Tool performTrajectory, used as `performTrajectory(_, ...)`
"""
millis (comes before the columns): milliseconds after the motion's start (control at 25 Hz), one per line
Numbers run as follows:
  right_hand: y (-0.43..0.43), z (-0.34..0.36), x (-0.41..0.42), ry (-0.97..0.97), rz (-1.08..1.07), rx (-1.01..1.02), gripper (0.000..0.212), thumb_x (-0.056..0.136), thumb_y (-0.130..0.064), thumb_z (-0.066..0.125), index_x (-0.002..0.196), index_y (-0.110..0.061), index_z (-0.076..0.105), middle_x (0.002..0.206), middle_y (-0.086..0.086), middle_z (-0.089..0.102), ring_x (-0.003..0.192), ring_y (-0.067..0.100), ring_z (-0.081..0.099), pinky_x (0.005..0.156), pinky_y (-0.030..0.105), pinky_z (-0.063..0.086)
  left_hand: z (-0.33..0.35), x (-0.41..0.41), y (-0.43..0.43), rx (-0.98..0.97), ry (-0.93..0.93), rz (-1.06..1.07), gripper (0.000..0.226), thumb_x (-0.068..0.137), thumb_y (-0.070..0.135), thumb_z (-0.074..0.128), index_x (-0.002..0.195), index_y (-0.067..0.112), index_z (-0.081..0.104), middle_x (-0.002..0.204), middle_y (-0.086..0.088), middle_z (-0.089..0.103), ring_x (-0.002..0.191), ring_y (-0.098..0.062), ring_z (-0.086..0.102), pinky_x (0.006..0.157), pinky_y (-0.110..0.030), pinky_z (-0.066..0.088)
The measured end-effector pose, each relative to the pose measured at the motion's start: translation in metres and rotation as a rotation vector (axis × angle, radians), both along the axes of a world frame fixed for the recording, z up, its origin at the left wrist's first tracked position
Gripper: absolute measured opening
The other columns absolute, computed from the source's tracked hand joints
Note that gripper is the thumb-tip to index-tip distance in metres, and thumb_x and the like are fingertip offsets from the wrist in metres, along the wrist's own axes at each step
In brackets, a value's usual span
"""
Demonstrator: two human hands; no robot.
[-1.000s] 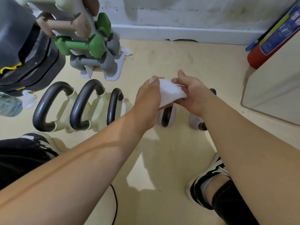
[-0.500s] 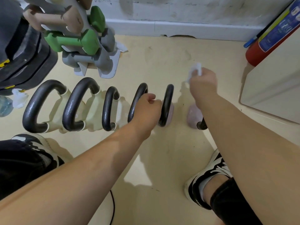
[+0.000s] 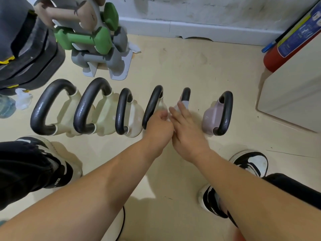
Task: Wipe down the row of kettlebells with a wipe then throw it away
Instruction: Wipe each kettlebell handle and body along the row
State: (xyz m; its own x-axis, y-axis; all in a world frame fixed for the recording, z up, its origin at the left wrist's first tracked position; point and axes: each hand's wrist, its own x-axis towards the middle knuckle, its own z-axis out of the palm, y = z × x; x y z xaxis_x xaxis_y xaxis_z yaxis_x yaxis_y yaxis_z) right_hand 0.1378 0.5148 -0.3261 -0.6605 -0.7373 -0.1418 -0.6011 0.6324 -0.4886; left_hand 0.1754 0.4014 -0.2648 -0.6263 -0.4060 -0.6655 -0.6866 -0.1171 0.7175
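Beige floor (image 3: 182,66), kettlebells (image 3: 121,110) in a row | wipe (image 3: 168,117) between both hands at fifth kettlebell (image 3: 186,94) | left hand (image 3: 159,124) curled pinching it, right hand (image 3: 186,131) flat-fingered | step: wiping mid-row; next: probably press wipe along handle.

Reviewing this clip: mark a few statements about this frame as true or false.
1. Six kettlebells stand in the row. True.
2. The left hand and right hand are at the leftmost kettlebell. False: they meet between the fourth and fifth from the left.
3. The rack holds green dumbbells. True.
4. The rightmost kettlebell is cream. False: its body is pinkish.
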Motion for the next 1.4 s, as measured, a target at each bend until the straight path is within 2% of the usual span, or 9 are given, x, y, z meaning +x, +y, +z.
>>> performTrajectory(200, -0.018, -0.004, -0.021, 0.04, -0.163, -0.019, 0.054, 0.104, -0.024, 0.028, 0.154, -0.003, 0.03, 0.169, 0.007, 0.012, 0.157, 0.026, 0.002, 0.126, 0.045, 0.015, -0.008, 0.011, -0.008, 0.01, -0.008, -0.072, 0.034, 0.09, 0.005, 0.045, 0.104, 0.024, 0.07, 0.097, 0.007, 0.073, 0.099, -0.017, 0.069, 0.087, -0.029, 0.055)
performTrajectory(360, -0.052, 0.018, -0.089, -0.573, -0.656, -0.267, 0.05, 0.109, -0.023, 0.029, 0.154, -0.002, 0.027, 0.165, 0.016, 0.019, 0.152, 0.031, 0.02, 0.121, 0.037, 0.024, -0.013, 0.009, -0.005, 0.008, -0.033, -0.074, 0.039, 0.095, 0.009, 0.045, 0.126, 0.022, 0.065, 0.118, 0.005, 0.067, 0.114, -0.018, 0.065, 0.103, -0.038, 0.052)
performTrajectory(520, -0.066, 0.034, -0.09, -0.773, -0.982, -0.346, 0.045, 0.105, -0.027, 0.033, 0.136, 0.002, 0.048, 0.138, 0.025, 0.054, 0.124, 0.041, 0.055, 0.102, 0.05, 0.049, -0.016, 0.011, 0.002, 0.018, -0.046, -0.057, 0.042, 0.093, 0.007, 0.046, 0.128, 0.02, 0.064, 0.119, 0.002, 0.068, 0.11, -0.017, 0.066, 0.095, -0.033, 0.055)
performTrajectory(680, -0.068, 0.036, -0.03, -0.816, -1.181, -0.463, 0.04, 0.107, -0.028, 0.03, 0.135, -0.009, 0.051, 0.12, 0.013, 0.062, 0.108, 0.033, 0.062, 0.094, 0.043, 0.053, -0.017, 0.018, 0.004, 0.032, -0.022, -0.034, 0.035, 0.088, -0.001, 0.047, 0.11, 0.015, 0.068, 0.101, -0.002, 0.072, 0.093, -0.018, 0.067, 0.083, -0.033, 0.056)
performTrajectory(840, -0.051, 0.035, -0.026, -0.949, -1.286, -0.502, 0.034, 0.106, -0.032, 0.034, 0.097, -0.016, 0.062, 0.08, 0.002, 0.062, 0.071, 0.02, 0.057, 0.061, 0.031, 0.044, -0.013, 0.029, 0.002, 0.046, -0.035, 0.006, 0.035, 0.093, -0.001, 0.044, 0.095, 0.029, 0.062, 0.103, 0.002, 0.067, 0.107, -0.026, 0.07, 0.098, -0.042, 0.056)
performTrajectory(1040, -0.057, 0.057, -0.088, -1.129, -1.387, -0.686, 0.02, 0.099, -0.013, 0.041, 0.083, -0.004, 0.05, 0.051, 0.012, 0.063, 0.062, 0.031, 0.064, 0.075, 0.038, 0.054, -0.011, 0.027, -0.006, 0.077, -0.028, 0.034, 0.033, 0.096, 0.001, 0.043, 0.09, 0.03, 0.058, 0.11, -0.001, 0.065, 0.104, -0.02, 0.07, 0.102, -0.043, 0.054)
performTrajectory(1120, -0.053, 0.061, -0.097, -1.127, -1.344, -0.705, 0.02, 0.1, -0.013, 0.039, 0.088, 0.0, 0.05, 0.061, 0.02, 0.066, 0.07, 0.038, 0.069, 0.082, 0.048, 0.058, -0.008, 0.025, -0.006, 0.071, -0.026, 0.024, 0.033, 0.095, 0.0, 0.044, 0.089, 0.03, 0.059, 0.106, 0.001, 0.065, 0.105, -0.021, 0.07, 0.102, -0.044, 0.054)
performTrajectory(1240, -0.052, 0.038, -0.071, -1.065, -1.218, -0.542, 0.036, 0.097, -0.023, 0.037, 0.094, -0.004, 0.067, 0.086, 0.013, 0.074, 0.082, 0.031, 0.066, 0.098, 0.043, 0.053, -0.007, 0.021, -0.004, 0.067, -0.014, 0.025, 0.033, 0.093, 0.0, 0.047, 0.089, 0.03, 0.06, 0.108, -0.001, 0.068, 0.108, -0.026, 0.069, 0.101, -0.045, 0.055)
performTrajectory(1400, -0.058, 0.029, -0.013, -0.764, -1.172, -0.471, 0.042, 0.108, -0.037, 0.027, 0.132, -0.012, 0.051, 0.101, 0.003, 0.063, 0.092, 0.024, 0.061, 0.085, 0.033, 0.047, -0.006, 0.03, -0.001, 0.099, -0.001, 0.032, 0.03, 0.093, 0.001, 0.046, 0.106, 0.019, 0.066, 0.109, -0.006, 0.072, 0.099, -0.023, 0.072, 0.095, -0.041, 0.058)
